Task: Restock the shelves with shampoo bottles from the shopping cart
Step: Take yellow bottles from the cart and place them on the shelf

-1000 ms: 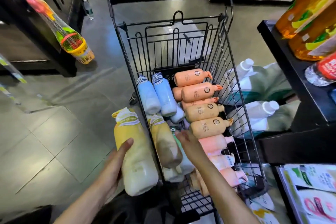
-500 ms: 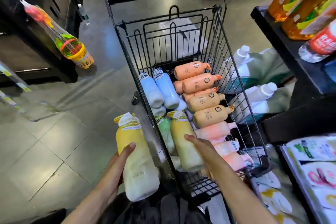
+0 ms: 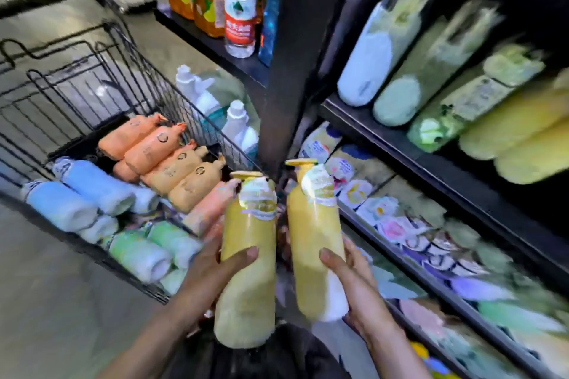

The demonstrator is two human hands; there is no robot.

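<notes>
In the head view, two yellow shampoo bottles are held upright in the lower centre of the frame, close together but apart. The left yellow bottle is gripped by the left hand, whose fingers are wrapped around its middle with the thumb across the front. The right yellow bottle is gripped by the right hand in the same closed manner, the thumb lying on its front. Both bottles carry a yellow cap and a pale wrapped label at the neck.

At the left of the frame the black wire shopping cart is seen. Inside it, orange bottles are laid in a row, with blue bottles beside them and green bottles nearer the lower edge.

At the right the black shelves are seen, much blurred. On the upper shelf, pale, green and yellow bottles are lined up. A water bottle with a red label is standing at the top centre.
</notes>
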